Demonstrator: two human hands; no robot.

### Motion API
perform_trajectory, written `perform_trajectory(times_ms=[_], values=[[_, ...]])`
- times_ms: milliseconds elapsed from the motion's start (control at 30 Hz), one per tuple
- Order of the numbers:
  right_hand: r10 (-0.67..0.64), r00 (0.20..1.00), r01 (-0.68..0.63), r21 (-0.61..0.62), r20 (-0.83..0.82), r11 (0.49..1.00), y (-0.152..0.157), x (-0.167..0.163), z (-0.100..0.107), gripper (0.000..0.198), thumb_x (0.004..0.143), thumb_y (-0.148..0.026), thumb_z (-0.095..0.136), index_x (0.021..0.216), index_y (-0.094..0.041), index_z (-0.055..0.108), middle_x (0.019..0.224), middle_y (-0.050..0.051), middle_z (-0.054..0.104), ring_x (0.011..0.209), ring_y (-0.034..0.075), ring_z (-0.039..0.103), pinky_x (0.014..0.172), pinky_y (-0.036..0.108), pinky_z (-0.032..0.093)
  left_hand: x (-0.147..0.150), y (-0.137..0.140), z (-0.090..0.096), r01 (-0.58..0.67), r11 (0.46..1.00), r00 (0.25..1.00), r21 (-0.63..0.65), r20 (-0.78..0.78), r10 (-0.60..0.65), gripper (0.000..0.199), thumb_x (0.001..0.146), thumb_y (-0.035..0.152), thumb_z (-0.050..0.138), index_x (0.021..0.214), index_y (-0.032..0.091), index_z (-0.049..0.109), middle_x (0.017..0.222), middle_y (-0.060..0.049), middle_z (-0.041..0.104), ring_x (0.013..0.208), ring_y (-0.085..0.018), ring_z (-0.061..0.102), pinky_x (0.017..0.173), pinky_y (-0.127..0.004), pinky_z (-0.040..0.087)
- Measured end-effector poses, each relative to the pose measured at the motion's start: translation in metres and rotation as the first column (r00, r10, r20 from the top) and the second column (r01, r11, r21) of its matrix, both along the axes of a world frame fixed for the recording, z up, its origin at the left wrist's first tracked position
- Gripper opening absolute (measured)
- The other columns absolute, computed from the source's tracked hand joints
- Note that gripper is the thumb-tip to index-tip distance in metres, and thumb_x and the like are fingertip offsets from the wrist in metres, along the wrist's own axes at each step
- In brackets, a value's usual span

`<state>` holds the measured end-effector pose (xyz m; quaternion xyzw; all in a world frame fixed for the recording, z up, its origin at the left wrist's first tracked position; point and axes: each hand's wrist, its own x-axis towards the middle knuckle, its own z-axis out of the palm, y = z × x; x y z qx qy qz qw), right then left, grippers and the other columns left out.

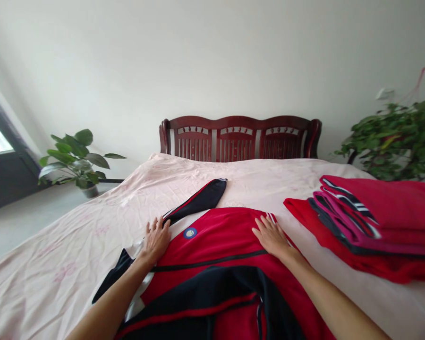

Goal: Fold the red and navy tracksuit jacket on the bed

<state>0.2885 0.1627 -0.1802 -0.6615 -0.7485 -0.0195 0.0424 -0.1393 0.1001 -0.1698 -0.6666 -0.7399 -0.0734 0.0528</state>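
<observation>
A red and dark navy jacket (219, 245) with a round blue badge lies spread on the pale pink bedsheet (92, 226) in front of me. One dark sleeve (201, 198) stretches away toward the headboard. My left hand (156, 238) lies flat, fingers apart, on the jacket's left edge near the base of that sleeve. Pressed flat on the jacket's upper right edge is my right hand (272, 236), fingers spread. Neither hand grips anything.
A stack of folded red, magenta and striped garments (375, 222) sits on the bed at the right. A dark red wooden headboard (239, 139) stands at the far end. Potted plants stand at the left (76, 163) and right (396, 139).
</observation>
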Motion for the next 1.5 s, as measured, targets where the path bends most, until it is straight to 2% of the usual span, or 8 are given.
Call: perform_trajectory(times_ms=[100,233,533,800,967,1200,1333,1500], values=[[0.154,0.988,-0.152,0.096,-0.009,0.984,-0.035,-0.005,-0.003,0.063,0.099,-0.051,0.029,0.153,-0.020,0.038,0.159,0.010,0.036,0.149,0.028,0.026,0.120,0.048,0.022,0.015,-0.022,0.002,0.146,0.989,0.989,0.027,0.002,-0.146,0.049,0.101,0.033,0.036,0.147,0.022,0.047,0.158,-0.010,0.040,0.147,-0.025,0.033,0.121,-0.042,0.023],[0.281,0.959,-0.278,0.096,-0.021,0.956,-0.069,0.007,-0.018,0.057,0.097,-0.048,0.036,0.149,-0.026,0.044,0.157,0.007,0.040,0.146,0.026,0.033,0.119,0.048,0.027,0.011,-0.057,-0.013,0.371,0.929,0.928,0.004,0.026,-0.371,0.052,0.101,0.047,0.037,0.148,0.027,0.046,0.155,-0.008,0.045,0.145,-0.027,0.037,0.120,-0.046,0.026],[0.253,0.967,-0.249,0.188,0.003,0.950,-0.069,0.019,-0.031,0.056,0.093,-0.046,0.043,0.145,-0.025,0.050,0.153,0.008,0.046,0.144,0.026,0.038,0.118,0.047,0.028,-0.035,-0.093,-0.021,0.376,0.926,0.925,0.006,0.053,-0.376,0.055,0.098,0.049,0.044,0.150,0.032,0.042,0.158,-0.005,0.040,0.146,-0.027,0.034,0.121,-0.048,0.025],[0.242,0.970,-0.238,0.210,0.007,0.948,-0.071,0.020,-0.037,0.056,0.093,-0.045,0.040,0.144,-0.023,0.051,0.153,0.009,0.046,0.143,0.027,0.038,0.118,0.047,0.028,-0.059,-0.102,-0.006,0.027,0.998,0.989,-0.053,0.146,-0.019,0.043,0.102,0.038,0.033,0.138,0.033,0.057,0.155,-0.004,0.045,0.143,-0.025,0.039,0.116,-0.049,0.030],[0.212,0.977,-0.214,0.184,0.031,0.959,-0.076,0.015,-0.029,0.054,0.093,-0.043,0.043,0.142,-0.021,0.053,0.149,0.011,0.050,0.138,0.029,0.045,0.112,0.047,0.036,-0.055,-0.074,0.016,-0.127,0.989,0.979,-0.070,0.149,0.136,0.044,0.099,0.039,0.032,0.106,0.023,0.072,0.122,-0.012,0.068,0.115,-0.030,0.063,0.101,-0.047,0.042],[0.167,0.986,-0.166,0.033,-0.032,0.986,-0.038,0.009,0.020,0.045,0.100,-0.037,0.030,0.116,-0.024,0.070,0.118,0.009,0.071,0.111,0.023,0.064,0.099,0.036,0.045,-0.055,-0.019,0.011,-0.342,0.934,0.920,-0.101,0.167,0.355,0.056,0.093,0.048,0.040,0.134,0.013,0.057,0.128,-0.024,0.061,0.117,-0.042,0.059,0.090,-0.050,0.047],[0.055,0.998,-0.053,0.045,-0.030,0.998,0.002,0.006,0.025,0.051,0.100,-0.037,0.028,0.141,-0.018,0.054,0.142,0.012,0.057,0.128,0.027,0.054,0.107,0.041,0.040,-0.054,-0.004,-0.002,-0.339,0.934,0.918,-0.115,0.178,0.355,0.045,0.092,0.042,0.047,0.128,0.018,0.060,0.124,-0.019,0.064,0.113,-0.037,0.062,0.083,-0.041,0.049],[-0.033,0.999,0.033,-0.022,-0.009,0.999,0.027,-0.005,-0.007,0.060,0.097,-0.046,0.037,0.151,-0.021,0.041,0.157,0.013,0.039,0.146,0.036,0.030,0.115,0.062,0.025,-0.057,0.007,-0.008,-0.309,0.950,0.932,-0.048,0.183,0.312,0.036,0.099,0.038,0.031,0.116,0.024,0.060,0.120,-0.011,0.065,0.098,-0.026,0.068,0.070,-0.033,0.047]])
